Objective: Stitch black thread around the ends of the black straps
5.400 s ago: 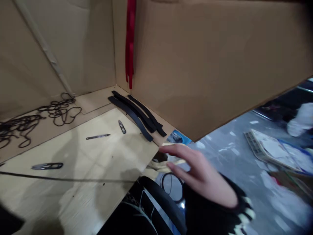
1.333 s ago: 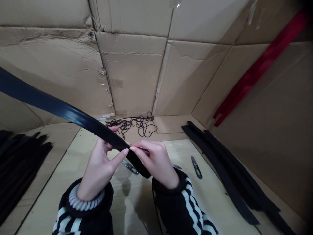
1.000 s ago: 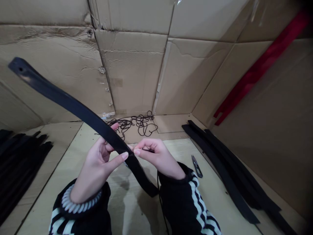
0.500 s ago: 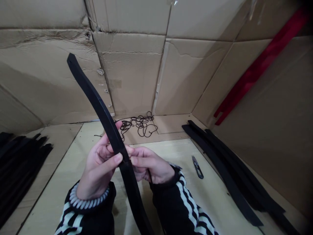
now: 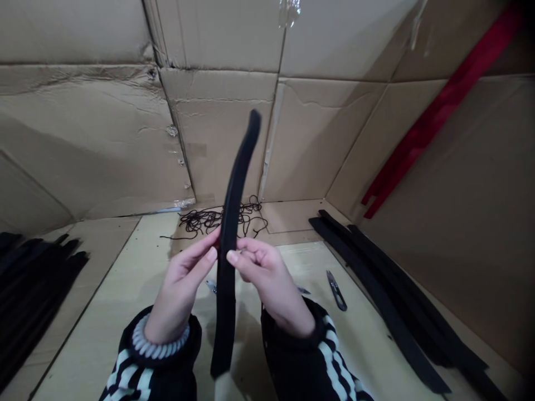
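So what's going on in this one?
A person holds a long, flexible black strip upright, with their left hand and right hand meeting at it above a pale wooden board. Steel thread snips lie to the right, beside more black strips. A tangle of thin black cord lies beyond.

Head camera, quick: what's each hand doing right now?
Left hand: closed, holding the black strip.
Right hand: closed in a pinch against the strip; what it holds cannot be told.
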`<state>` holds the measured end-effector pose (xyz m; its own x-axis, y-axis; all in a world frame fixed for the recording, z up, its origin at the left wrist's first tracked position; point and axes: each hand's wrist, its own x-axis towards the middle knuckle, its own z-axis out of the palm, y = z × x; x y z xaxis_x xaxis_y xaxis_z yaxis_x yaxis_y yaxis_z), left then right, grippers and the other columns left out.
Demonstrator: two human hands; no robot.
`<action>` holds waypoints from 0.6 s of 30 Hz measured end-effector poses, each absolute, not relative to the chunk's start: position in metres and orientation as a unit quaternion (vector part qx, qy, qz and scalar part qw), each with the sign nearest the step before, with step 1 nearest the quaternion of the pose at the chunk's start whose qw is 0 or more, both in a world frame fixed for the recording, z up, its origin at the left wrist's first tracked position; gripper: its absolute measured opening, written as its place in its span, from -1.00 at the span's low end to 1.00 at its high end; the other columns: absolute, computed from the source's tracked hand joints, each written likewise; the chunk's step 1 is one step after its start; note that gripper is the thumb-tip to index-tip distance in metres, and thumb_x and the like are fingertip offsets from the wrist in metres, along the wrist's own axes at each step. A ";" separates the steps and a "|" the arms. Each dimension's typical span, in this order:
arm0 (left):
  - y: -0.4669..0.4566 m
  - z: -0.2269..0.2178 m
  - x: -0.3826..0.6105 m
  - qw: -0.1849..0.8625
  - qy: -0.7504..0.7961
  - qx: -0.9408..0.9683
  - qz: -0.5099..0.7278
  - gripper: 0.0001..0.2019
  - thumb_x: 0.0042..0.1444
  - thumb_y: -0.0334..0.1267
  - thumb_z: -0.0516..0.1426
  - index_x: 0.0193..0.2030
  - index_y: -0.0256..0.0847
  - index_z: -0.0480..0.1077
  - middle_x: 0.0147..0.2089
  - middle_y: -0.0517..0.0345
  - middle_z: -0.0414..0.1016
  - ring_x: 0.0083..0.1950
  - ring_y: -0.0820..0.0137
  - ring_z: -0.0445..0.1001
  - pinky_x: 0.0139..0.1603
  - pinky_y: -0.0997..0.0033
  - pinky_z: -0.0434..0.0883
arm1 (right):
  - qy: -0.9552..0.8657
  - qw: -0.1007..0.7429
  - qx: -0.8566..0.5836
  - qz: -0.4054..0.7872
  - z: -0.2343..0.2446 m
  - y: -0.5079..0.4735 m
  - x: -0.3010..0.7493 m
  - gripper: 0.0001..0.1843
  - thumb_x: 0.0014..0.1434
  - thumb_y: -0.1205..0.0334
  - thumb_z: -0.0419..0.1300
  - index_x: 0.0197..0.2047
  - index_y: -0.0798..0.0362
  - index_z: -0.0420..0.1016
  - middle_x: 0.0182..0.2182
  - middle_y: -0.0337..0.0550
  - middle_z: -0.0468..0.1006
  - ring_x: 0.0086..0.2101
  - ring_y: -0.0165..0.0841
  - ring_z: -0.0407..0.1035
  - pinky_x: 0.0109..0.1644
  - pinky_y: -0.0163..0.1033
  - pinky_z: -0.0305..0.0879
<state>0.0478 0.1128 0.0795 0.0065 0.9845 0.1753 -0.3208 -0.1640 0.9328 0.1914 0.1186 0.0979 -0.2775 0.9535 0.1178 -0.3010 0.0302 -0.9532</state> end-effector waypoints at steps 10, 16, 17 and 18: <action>0.111 0.080 0.077 0.445 0.464 0.538 0.545 -0.57 0.26 0.09 0.01 -0.45 -0.20 0.30 -0.54 0.26 0.33 -0.51 0.50 0.32 -0.45 0.51 0.32 | -0.583 0.557 -0.413 0.422 0.101 0.115 0.194 -0.79 0.21 0.18 0.16 -0.42 0.07 0.34 -0.66 -0.34 0.40 -0.62 -0.48 0.30 -0.45 -0.33 0.23; 0.113 0.084 0.068 0.501 0.491 0.485 0.522 -0.40 0.07 0.33 0.04 -0.60 -0.23 0.26 -0.71 0.30 0.18 -0.67 0.57 0.16 -0.66 0.59 0.15 | -0.676 0.503 -0.389 0.372 0.102 0.114 0.204 -0.78 0.23 0.20 0.16 -0.42 0.11 0.47 -0.59 -0.30 0.40 -0.55 -0.49 0.21 -0.45 -0.33 0.12; 0.113 0.085 0.067 0.518 0.490 0.477 0.514 -0.38 0.05 0.36 0.04 -0.62 -0.23 0.26 -0.75 0.30 0.16 -0.70 0.57 0.14 -0.67 0.59 0.14 | -0.679 0.498 -0.384 0.380 0.101 0.115 0.205 -0.79 0.23 0.19 0.16 -0.36 0.12 0.50 -0.60 -0.31 0.37 -0.55 -0.48 0.19 -0.45 -0.33 0.11; 0.113 0.086 0.066 0.536 0.490 0.467 0.504 -0.36 0.04 0.37 0.04 -0.64 -0.23 0.25 -0.77 0.30 0.15 -0.71 0.58 0.13 -0.69 0.60 0.13 | -0.679 0.493 -0.377 0.391 0.100 0.117 0.205 -0.80 0.22 0.18 0.17 -0.28 0.13 0.53 -0.61 -0.33 0.33 -0.57 -0.48 0.16 -0.46 -0.32 0.10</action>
